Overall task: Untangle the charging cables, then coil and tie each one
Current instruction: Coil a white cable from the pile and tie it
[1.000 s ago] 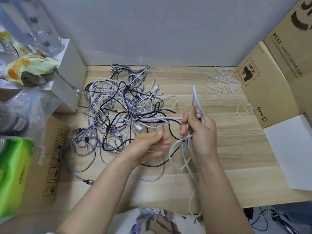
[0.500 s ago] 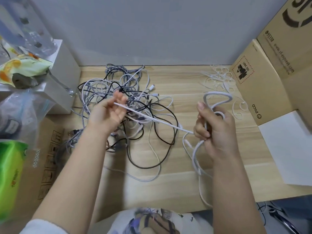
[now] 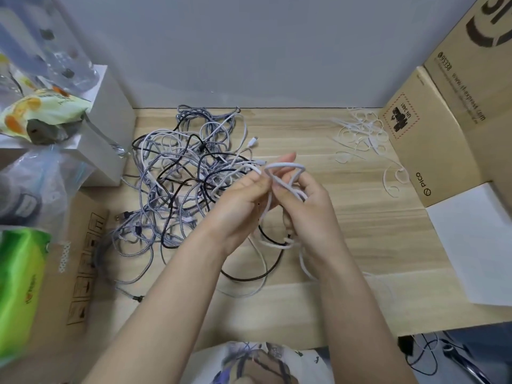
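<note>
1. Green soft plastic pack (image 3: 19, 286), at the far left edge, lying on a flat brown cardboard sheet (image 3: 80, 261) that covers the left end of the desk.
2. White rectangular box (image 3: 108, 128), back left corner, carrying a yellow-printed snack bag (image 3: 41, 112); its right face stands just beside the cable heap.
3. Tangled heap of grey braided, white and black charging cables (image 3: 177, 184), spread over the left-centre of the pale wooden desk (image 3: 360, 217), reaching from the back wall toward the front edge.
4. Left hand (image 3: 241, 200), raised above the heap's right margin, fingers curled and pinching a white smooth cable (image 3: 285, 165).
5. Right hand (image 3: 307, 206), touching the left, fingers closed round the same cable, whose loop rises above both hands; the loose remainder hangs beneath, apparently down past the front edge, though that stretch is blurred.
6. Bare wood, right of the hands, through to the cartons.
7. Scatter of thin white ties (image 3: 363, 134), back right, near the wall.
8. Brown cardboard carton (image 3: 432, 139), at the right edge, with a white flat sheet (image 3: 479, 245) in front of it.
</note>
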### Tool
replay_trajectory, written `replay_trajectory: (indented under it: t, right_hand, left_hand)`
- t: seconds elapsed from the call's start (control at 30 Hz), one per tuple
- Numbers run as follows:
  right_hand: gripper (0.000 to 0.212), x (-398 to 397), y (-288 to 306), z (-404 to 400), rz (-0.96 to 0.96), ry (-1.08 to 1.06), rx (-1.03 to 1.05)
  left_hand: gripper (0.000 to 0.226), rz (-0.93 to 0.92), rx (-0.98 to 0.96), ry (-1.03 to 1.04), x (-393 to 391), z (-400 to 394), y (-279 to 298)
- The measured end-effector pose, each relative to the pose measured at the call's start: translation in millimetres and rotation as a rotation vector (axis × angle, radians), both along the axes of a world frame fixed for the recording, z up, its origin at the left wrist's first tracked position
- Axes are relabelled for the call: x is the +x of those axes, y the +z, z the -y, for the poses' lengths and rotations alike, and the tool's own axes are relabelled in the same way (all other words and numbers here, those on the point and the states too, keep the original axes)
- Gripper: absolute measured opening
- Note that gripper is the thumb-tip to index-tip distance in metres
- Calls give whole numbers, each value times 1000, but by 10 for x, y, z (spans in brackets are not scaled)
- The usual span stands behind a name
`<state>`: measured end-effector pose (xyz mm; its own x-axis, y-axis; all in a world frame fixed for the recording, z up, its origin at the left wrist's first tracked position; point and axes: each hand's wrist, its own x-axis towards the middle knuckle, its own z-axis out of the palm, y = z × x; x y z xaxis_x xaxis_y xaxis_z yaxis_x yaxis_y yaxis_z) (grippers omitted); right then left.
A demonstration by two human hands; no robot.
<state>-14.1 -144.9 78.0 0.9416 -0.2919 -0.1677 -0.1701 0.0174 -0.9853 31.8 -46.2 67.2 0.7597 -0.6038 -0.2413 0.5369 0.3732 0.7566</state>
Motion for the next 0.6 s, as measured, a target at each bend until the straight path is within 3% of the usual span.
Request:
replay_trajectory:
  t: [0.07, 0.17, 0.27, 0.33, 0.4, 0.47, 0.6]
  right_hand:
    - [4, -8, -16, 8, -18, 22, -14]
    - [26, -29, 6, 3, -63, -30, -66]
    - [40, -56, 162, 107, -56, -218, -117]
    - [43, -86, 249, 292, 1, -384, -10]
    - [40, -121, 308, 444, 44, -489, 65]
    - [35, -146, 294, 482, 50, -510, 102]
    - [41, -136, 203, 348, -25, -336, -2]
  left_hand:
    - [32, 2, 25, -13, -13, -28, -15]
    - [29, 8, 38, 34, -15, -55, -34]
    - [23, -208, -150, 269, 85, -199, -60]
    - [25, -364, -293, 488, 208, -402, -161]
    - [39, -408, -318, 612, 285, -564, -227]
    - [43, -387, -286, 580, 288, -579, -217]
    - [22, -186, -44, 327, 89, -274, -58]
